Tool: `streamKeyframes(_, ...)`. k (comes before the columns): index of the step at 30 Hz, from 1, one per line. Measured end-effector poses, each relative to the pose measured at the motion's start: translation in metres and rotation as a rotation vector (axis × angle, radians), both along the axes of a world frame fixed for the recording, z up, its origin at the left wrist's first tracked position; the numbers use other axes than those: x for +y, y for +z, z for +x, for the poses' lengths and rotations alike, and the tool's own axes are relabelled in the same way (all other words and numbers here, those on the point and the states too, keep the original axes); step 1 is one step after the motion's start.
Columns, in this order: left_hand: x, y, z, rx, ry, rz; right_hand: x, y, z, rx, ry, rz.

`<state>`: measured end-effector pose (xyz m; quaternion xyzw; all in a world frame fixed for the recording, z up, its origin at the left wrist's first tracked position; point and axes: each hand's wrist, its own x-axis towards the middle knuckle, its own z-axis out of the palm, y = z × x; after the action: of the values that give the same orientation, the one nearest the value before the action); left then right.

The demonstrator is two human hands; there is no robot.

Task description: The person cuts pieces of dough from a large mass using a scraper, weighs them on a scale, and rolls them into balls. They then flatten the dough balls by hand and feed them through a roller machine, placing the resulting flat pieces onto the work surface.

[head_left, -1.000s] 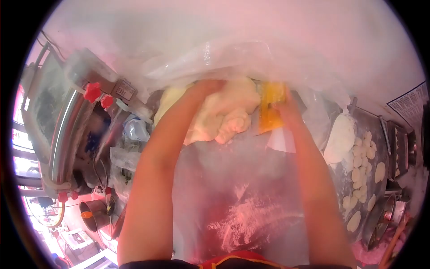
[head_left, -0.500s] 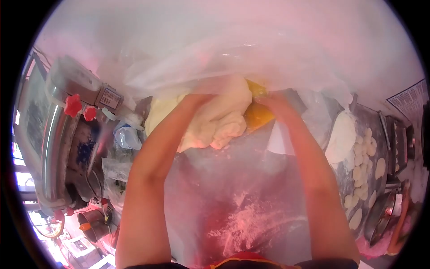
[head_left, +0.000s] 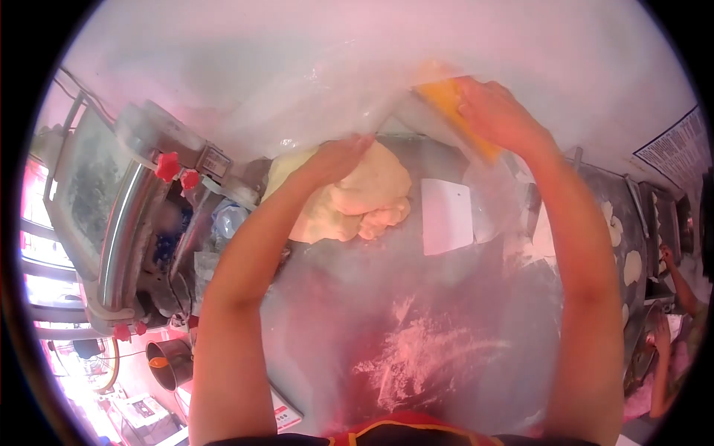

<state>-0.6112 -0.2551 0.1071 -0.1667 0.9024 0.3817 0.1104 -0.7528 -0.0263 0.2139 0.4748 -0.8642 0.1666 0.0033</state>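
The right hand (head_left: 497, 113) is closed, fingers curled round the edge of a flat yellow piece (head_left: 451, 104), which it holds tilted above the far side of the table (head_left: 320, 297). Upper end of the piece is blurred in the haze of the clear plastic sheet (head_left: 297, 104); I cannot tell whether it touches it.

The left hand (head_left: 343, 159) lies over the top of the big mound of dough (head_left: 383, 195), fingers partly bent and pointing away from the wearer – fingertips at the sheet's near edge. Cannot tell from here if they pinch the plastic or only press the dough.

Dough: left of centre on the table, lumpy at its near side. White card (head_left: 446, 215) lies to its right, apart from it. Loose flour (head_left: 409, 357) is streaked nearer the wearer. At far right, another person's hand (head_left: 667, 257) is beside a tray.

Step in hand, my reading: managing the yellow piece and the sheet around the dough. Next move calls for a firm right grip and a steady left hand – the plastic kept clear of the yellow edge.
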Motion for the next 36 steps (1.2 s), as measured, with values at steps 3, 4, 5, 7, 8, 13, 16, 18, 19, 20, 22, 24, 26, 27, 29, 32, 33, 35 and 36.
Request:
streamKeyframes(3,0.007,0.003,-0.015,0.041,-0.023,-0.189,0.009,-0.001,0.016,0.016,-0.066,0.154)
streamKeyframes(4,0.008,-0.009,-0.018,0.086,-0.045,-0.183,0.014,-0.004,0.024,-0.120,-0.075,0.086)
streamKeyframes(5,0.008,-0.031,-0.021,0.128,-0.069,-0.178,0.018,-0.011,0.033,-0.256,-0.083,0.017)
streamKeyframes(7,0.010,-0.044,-0.019,0.170,-0.057,-0.042,0.030,-0.037,0.051,-0.388,-0.093,-0.105)
streamKeyframes(8,0.013,-0.044,-0.014,0.169,-0.021,0.088,0.039,-0.062,0.058,-0.382,-0.096,-0.158)
streamKeyframes(13,0.012,-0.027,-0.008,0.027,-0.001,0.081,0.083,-0.103,0.098,-0.630,-0.284,0.031)
streamKeyframes(16,0.010,-0.034,-0.010,0.063,-0.046,-0.066,0.104,-0.100,0.113,-0.710,-0.243,0.089)
streamKeyframes(18,0.011,-0.033,-0.010,0.163,-0.057,-0.019,0.119,-0.101,0.113,-0.657,-0.179,0.153)
streamKeyframes(19,0.010,-0.032,-0.012,0.143,-0.091,0.005,0.128,-0.112,0.104,-0.498,-0.214,0.228)
streamKeyframes(20,0.008,-0.030,-0.014,0.123,-0.122,0.029,0.135,-0.130,0.088,-0.339,-0.245,0.303)
streamKeyframes(22,0.012,-0.024,-0.014,0.083,-0.151,0.073,0.138,-0.115,0.075,-0.258,-0.313,0.300)
streamKeyframes(24,0.017,-0.015,-0.013,0.041,-0.153,0.105,0.137,-0.094,0.073,-0.269,-0.365,0.218)
streamKeyframes(26,0.015,-0.023,-0.010,0.096,-0.157,0.124,0.128,-0.091,0.082,-0.438,-0.362,0.066)
streamKeyframes(27,0.013,-0.027,-0.008,0.120,-0.164,0.133,0.119,-0.095,0.087,-0.553,-0.344,-0.009)
streamKeyframes(29,0.015,-0.023,-0.003,0.129,-0.196,0.087,0.103,-0.111,0.087,-0.657,-0.363,-0.146)
streamKeyframes(32,0.017,-0.025,0.010,0.127,-0.140,0.117,0.077,-0.147,0.064,-0.590,-0.434,-0.299)
streamKeyframes(33,0.018,-0.027,0.013,0.125,-0.105,0.145,0.068,-0.153,0.054,-0.541,-0.434,-0.331)
streamKeyframes(35,0.023,-0.026,0.018,0.093,-0.058,0.101,0.050,-0.162,0.032,-0.491,-0.432,-0.321)
streamKeyframes(36,0.025,-0.026,0.020,0.075,-0.031,0.084,0.040,-0.165,0.022,-0.491,-0.428,-0.275)
